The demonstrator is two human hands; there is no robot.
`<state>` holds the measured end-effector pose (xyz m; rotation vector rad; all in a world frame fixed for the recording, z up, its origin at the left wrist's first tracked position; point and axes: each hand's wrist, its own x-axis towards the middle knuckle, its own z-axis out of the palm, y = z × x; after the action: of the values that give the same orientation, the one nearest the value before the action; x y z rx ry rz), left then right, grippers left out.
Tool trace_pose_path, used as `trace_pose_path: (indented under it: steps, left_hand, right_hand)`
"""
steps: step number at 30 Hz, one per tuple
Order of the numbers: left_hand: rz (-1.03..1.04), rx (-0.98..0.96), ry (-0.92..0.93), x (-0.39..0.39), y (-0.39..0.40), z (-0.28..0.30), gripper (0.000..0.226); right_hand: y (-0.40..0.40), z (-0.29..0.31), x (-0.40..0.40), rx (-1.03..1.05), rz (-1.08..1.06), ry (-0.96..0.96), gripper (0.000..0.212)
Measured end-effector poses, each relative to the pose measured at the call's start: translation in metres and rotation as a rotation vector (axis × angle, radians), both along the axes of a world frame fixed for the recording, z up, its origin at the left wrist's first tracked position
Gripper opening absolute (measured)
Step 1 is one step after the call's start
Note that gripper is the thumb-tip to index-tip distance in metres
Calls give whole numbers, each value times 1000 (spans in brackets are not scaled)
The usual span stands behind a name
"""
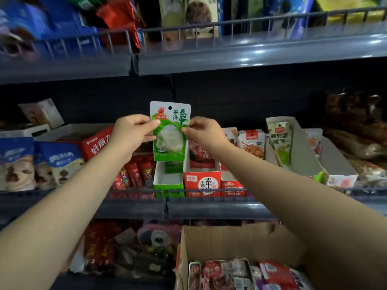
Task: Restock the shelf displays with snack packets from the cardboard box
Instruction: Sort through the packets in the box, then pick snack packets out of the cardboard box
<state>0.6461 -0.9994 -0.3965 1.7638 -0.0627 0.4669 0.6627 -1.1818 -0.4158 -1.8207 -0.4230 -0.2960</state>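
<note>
A green and white snack packet (170,130) is held upright in front of the middle shelf. My left hand (130,132) pinches its left edge and my right hand (204,131) pinches its right edge. Directly below the packet stands a green and white display box (167,181), open at the top, with one green packet deep inside. The cardboard box (234,243) sits at the bottom right, holding several red and pink snack packets (247,275).
A red display box (202,181) stands right of the green one, and red packets (136,172) left of it. Blue biscuit bags (31,162) fill the left. A wire rail (207,192) edges the middle shelf. The upper shelf (251,53) overhangs above.
</note>
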Motion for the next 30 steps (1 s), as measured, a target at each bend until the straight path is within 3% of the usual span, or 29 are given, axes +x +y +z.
trace_pose_path:
  steps: [10,11,13,15,17,22,27,30]
  left_hand:
    - [-12,-137,54,53,15,-36,21]
    - [-6,-130,62,60,15,-40,22]
    - [25,-105,82,73,14,-47,26]
    - [64,-81,111,86,13,-53,25]
    - [122,-51,133,96,10,-59,11]
    - [308,253,79,111,9,-73,12]
    - [312,250,59,122,6,-82,18]
    - [323,252,54,127,3,-85,20]
  right_hand:
    - [22,-15,49,-169,-132,74,6]
    - [24,-18,54,-203,-167,74,13]
    - [26,-24,63,-246,-222,76,23]
    - [30,-29,71,-270,-261,64,20]
    - [34,-34,79,-323,-298,54,17]
    - [36,-45,97,-376,-315,79,14]
    - [34,-54,110,-366,-330,100,25]
    - [34,-55,114,-365,-330,104,15]
